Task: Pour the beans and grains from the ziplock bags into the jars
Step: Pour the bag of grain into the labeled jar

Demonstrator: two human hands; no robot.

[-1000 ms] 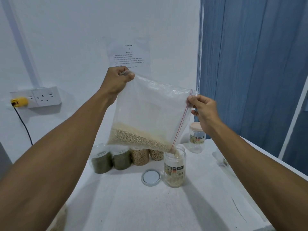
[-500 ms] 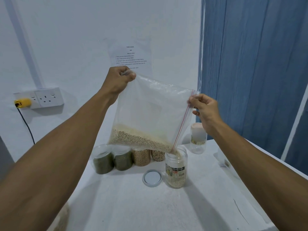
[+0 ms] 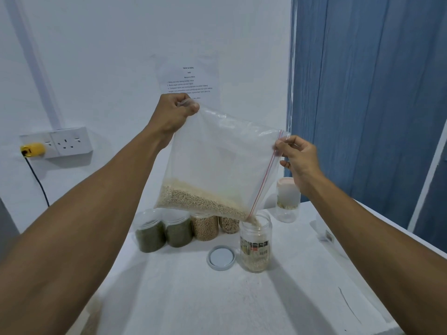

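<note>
Clear ziplock bag (image 3: 225, 165) of pale grain hangs tilted, low corner at the mouth of the open clear labelled jar (image 3: 256, 245) on white worktop (image 3: 193, 298). Your left hand (image 3: 173, 114) fingers clamp its top corner, right hand (image 3: 298, 158) fingers pinch the zip edge. Mid-pour; next, raise the left side

Place: a plain indoor workroom.
Wall (image 3: 108, 44): a printed task sheet (image 3: 189, 81) is taped up.
Table (image 3: 217, 301): filled jars (image 3: 204, 227) are lined up.

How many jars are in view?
6. In the back row, two green jars, two tan jars; the open jar under the ziplock bag; a pink-lidded jar at right rear. The bag may hide more.
</note>
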